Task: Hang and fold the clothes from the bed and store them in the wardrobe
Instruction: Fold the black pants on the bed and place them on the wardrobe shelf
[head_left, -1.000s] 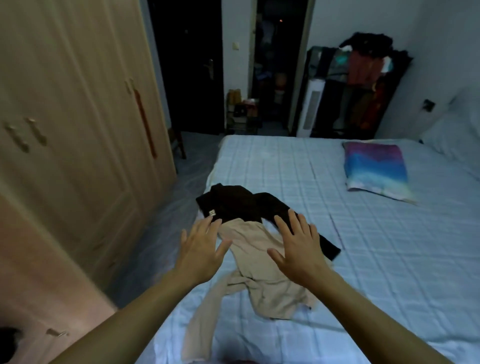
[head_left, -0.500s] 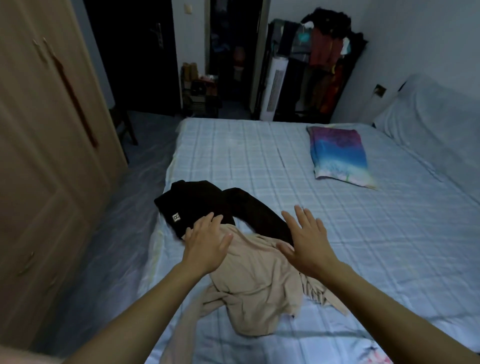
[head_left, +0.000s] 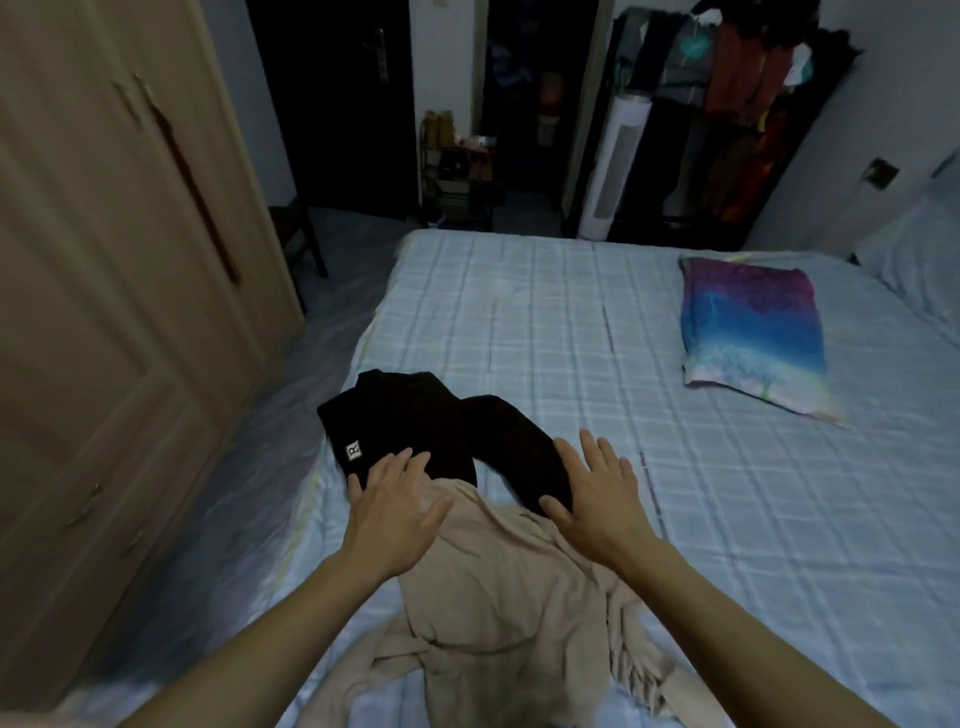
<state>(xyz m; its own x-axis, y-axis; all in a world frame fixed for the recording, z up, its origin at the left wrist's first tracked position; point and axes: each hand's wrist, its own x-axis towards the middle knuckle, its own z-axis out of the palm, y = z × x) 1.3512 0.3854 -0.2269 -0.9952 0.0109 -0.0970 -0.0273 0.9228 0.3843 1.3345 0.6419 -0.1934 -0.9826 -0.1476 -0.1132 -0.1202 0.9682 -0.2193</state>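
A crumpled beige garment (head_left: 498, 597) lies near the front left corner of the bed (head_left: 597, 322). Beyond it, partly under it, lies a black garment (head_left: 415, 421) with a small white label. My left hand (head_left: 397, 506) hovers with spread fingers over the seam where beige meets black. My right hand (head_left: 597, 488), also spread and holding nothing, is over the black garment's right sleeve. A folded blue and purple cloth (head_left: 753, 327) rests farther right on the bed. The beige wardrobe (head_left: 114, 291) stands shut on the left.
A narrow strip of floor (head_left: 270, 447) runs between wardrobe and bed. Behind the bed stand a dark clothes rack (head_left: 737, 104) with hanging garments, a white tower fan (head_left: 613, 166), a small shelf (head_left: 457, 171) and a dark doorway. Pillows (head_left: 919, 249) lie at the right.
The view has swung right and down toward the bed. Both hands have moved forward over the clothes, from the beige garment toward the black one, still spread and holding nothing.
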